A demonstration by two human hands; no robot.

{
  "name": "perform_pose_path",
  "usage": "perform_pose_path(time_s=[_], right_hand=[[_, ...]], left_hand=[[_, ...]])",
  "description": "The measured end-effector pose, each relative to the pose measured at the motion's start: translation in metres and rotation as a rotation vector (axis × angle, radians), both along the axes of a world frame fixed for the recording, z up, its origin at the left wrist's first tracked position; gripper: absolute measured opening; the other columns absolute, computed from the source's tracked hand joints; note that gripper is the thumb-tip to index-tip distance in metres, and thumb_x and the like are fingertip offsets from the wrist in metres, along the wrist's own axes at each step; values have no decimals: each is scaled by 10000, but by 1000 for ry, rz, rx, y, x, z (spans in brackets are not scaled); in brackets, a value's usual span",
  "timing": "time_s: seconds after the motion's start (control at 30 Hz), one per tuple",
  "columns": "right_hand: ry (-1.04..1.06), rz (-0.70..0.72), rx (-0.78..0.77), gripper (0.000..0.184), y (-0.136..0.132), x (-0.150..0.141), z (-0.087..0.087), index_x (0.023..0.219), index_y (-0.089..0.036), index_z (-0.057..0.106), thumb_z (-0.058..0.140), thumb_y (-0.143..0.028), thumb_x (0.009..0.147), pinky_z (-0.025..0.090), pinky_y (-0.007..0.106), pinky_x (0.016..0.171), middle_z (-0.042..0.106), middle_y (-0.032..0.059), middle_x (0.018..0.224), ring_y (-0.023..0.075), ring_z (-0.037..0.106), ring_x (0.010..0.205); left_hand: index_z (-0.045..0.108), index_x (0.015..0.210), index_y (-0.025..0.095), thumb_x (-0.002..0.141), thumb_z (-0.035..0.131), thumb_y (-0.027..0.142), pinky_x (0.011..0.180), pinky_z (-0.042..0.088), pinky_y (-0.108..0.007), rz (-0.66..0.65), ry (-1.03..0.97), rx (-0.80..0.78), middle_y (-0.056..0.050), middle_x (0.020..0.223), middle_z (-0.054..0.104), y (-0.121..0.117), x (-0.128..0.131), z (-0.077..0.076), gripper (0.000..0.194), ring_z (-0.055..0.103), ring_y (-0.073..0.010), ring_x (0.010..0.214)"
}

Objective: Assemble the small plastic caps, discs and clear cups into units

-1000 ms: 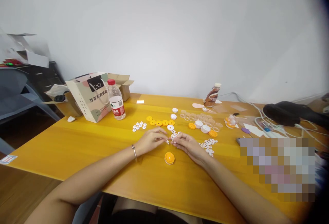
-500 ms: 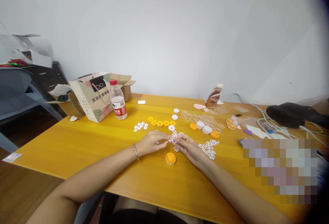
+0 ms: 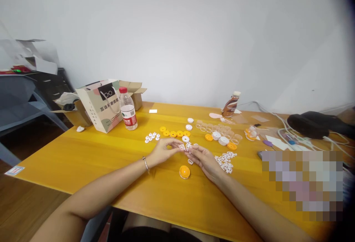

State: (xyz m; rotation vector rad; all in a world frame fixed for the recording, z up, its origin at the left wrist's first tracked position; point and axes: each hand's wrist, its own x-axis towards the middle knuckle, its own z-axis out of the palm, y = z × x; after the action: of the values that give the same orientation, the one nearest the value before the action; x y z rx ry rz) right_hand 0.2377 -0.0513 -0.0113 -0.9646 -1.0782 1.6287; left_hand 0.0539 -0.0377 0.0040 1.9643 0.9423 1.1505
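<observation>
My left hand (image 3: 164,152) pinches a small white openwork plastic piece (image 3: 182,147) between thumb and fingertips. Just beside it, my right hand (image 3: 204,161) is closed on a similar white piece (image 3: 188,147). Below the fingers, one loose openwork piece (image 3: 190,161) lies on the table. Closer to me sits a round orange-and-white part (image 3: 184,172). More white openwork pieces (image 3: 226,160) are heaped to the right of my right hand. Beyond the hands are a white ring (image 3: 185,138) and a row of yellow discs (image 3: 173,134).
White knobbed parts (image 3: 152,137) lie to the left. Clear plastic rings (image 3: 219,128) and white discs (image 3: 223,140) lie to the right. A water bottle (image 3: 128,110), paper bag (image 3: 101,107), brown drink bottle (image 3: 231,105) and white cables (image 3: 281,131) stand or lie farther back.
The white pieces between my fingers have come apart, one now in each hand. A loose openwork piece has come into view on the table under my right hand.
</observation>
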Motion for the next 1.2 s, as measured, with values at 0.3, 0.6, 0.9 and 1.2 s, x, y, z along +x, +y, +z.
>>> perform_pose_path(time_s=[0.3,0.6,0.9,1.2], right_hand=[[60,110,42,191,-9,-9,6,863,-224,674,645,-298,689,387,323,964,667,21,958,179,558,1016],[22,44,19,196,-8,-11,2,808,-207,680,700,-285,629,421,297,904,682,24,888,154,612,881],[10,-22,42,181,-3,-6,2,733,-179,677,706,-314,615,450,266,811,683,20,761,143,626,782],[16,114,56,191,-5,-7,1,796,-176,682,665,-318,669,441,301,856,679,37,867,159,623,831]], left_hand=[[639,902,173,744,588,288,774,440,-289,26,47,217,-56,879,574,-3,2,-1,202,540,-145,845],[638,905,160,777,547,259,752,437,-274,-12,109,205,-58,849,600,-5,3,2,186,551,-141,799],[631,925,165,794,519,278,822,413,-300,25,300,178,-63,908,617,14,-14,2,206,551,-163,865],[511,1146,214,844,433,214,825,418,-261,-249,332,294,-70,1004,560,-2,-7,11,313,520,-143,931]])
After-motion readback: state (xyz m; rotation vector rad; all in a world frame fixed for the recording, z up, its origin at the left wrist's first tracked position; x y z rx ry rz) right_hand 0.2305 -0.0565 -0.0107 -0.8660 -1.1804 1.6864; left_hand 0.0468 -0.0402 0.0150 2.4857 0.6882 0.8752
